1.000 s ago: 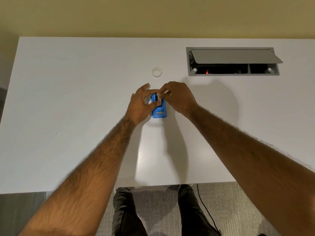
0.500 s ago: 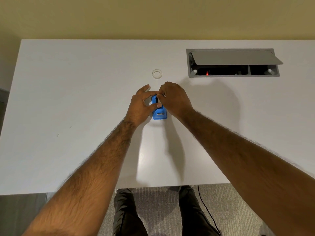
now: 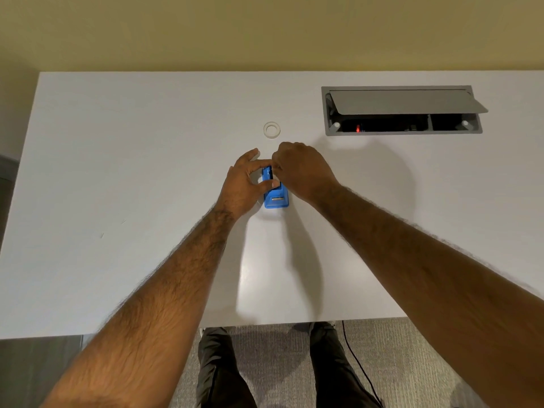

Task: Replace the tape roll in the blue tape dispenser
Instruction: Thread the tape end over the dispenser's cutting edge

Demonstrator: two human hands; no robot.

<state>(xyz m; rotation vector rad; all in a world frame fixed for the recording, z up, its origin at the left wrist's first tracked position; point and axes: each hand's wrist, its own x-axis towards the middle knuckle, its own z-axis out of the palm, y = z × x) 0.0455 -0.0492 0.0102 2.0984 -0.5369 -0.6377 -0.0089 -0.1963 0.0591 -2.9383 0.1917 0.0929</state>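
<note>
The blue tape dispenser (image 3: 276, 195) stands on the white table (image 3: 117, 172), its cutter end toward me. My left hand (image 3: 241, 184) grips its left side, thumb across the top and fingers behind it. My right hand (image 3: 303, 172) covers the far right part, with fingertips pinched at the top of the dispenser where the roll sits. What those fingertips hold is hidden. A small clear tape roll (image 3: 271, 129) lies flat on the table just beyond both hands, apart from them.
An open grey cable box (image 3: 403, 110) with a raised lid is set into the table at the back right. The table's near edge runs across below my forearms, with legs, carpet and a black cable (image 3: 359, 366) beneath.
My right hand has shifted a little left over the dispenser's far end. The left hand and the dispenser have stayed in place.
</note>
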